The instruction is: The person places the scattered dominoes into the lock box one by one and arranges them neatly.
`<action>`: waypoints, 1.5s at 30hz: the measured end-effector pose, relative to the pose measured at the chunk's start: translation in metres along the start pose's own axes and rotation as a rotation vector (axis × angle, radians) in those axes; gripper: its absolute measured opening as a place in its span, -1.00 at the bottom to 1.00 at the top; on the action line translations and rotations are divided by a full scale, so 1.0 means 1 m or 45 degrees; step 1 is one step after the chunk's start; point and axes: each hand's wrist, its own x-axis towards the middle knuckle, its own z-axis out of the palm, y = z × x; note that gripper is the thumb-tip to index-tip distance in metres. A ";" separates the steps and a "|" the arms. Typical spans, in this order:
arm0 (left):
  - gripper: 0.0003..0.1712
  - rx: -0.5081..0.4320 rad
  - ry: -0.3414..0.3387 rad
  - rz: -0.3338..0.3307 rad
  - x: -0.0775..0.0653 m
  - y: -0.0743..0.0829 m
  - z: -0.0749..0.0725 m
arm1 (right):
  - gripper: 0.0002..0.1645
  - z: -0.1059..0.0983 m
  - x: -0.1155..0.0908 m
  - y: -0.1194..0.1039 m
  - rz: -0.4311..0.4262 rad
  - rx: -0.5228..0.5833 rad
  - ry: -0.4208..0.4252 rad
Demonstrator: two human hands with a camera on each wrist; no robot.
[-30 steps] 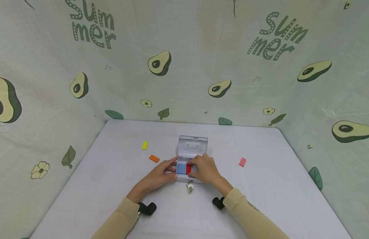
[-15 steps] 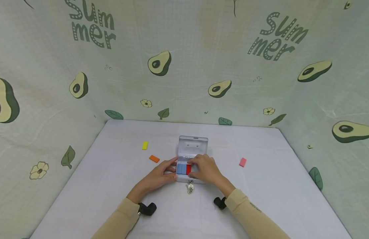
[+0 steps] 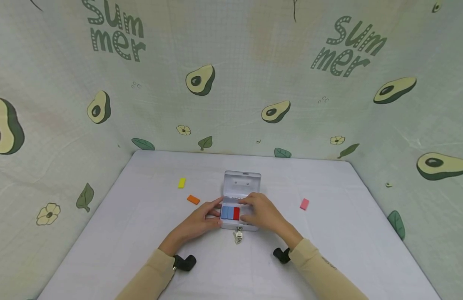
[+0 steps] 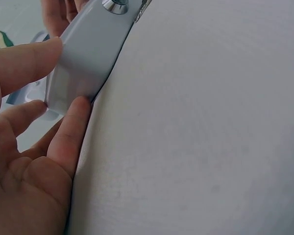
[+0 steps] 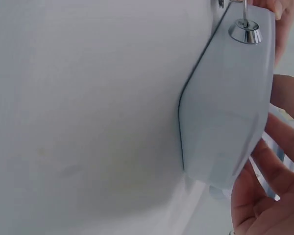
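Note:
A small white metal cash box (image 3: 231, 226) sits on the table with its lid (image 3: 242, 184) raised. Inside, two blue blocks (image 3: 227, 212) lie side by side at the left, with a red block (image 3: 236, 213) against them. My left hand (image 3: 197, 221) grips the box's left end, thumb near the front corner and fingers along the side. My right hand (image 3: 262, 211) is over the box's right part; its thumb and index finger are spread apart just right of the red block, holding nothing visible. Keys (image 3: 237, 236) hang from the front lock (image 5: 245, 32).
On the white table (image 3: 224, 266), a yellow block (image 3: 182, 183) and an orange block (image 3: 193, 199) lie left of the box, and a pink block (image 3: 304, 203) lies to its right. A printed cloth (image 3: 235, 83) walls in the back and sides.
My right hand has let go of the red block and drawn slightly to the right, its fingers parting. The left hand and the box have stayed in place.

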 end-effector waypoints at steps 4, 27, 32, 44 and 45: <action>-0.08 -0.007 -0.002 -0.001 0.000 -0.001 0.000 | -0.47 -0.004 -0.002 0.001 0.000 0.011 0.012; -0.07 0.016 0.000 -0.005 0.000 0.001 0.000 | -0.37 -0.030 -0.018 0.014 0.070 0.043 0.060; -0.08 0.022 -0.002 0.010 0.000 0.001 0.000 | -0.36 -0.035 -0.024 0.020 0.072 0.048 0.075; -0.10 0.031 -0.003 -0.007 0.001 -0.002 0.001 | -0.33 -0.055 -0.039 0.040 0.115 0.049 0.120; -0.10 0.030 -0.003 -0.003 0.001 -0.001 0.001 | -0.33 -0.057 -0.040 0.042 0.116 0.042 0.127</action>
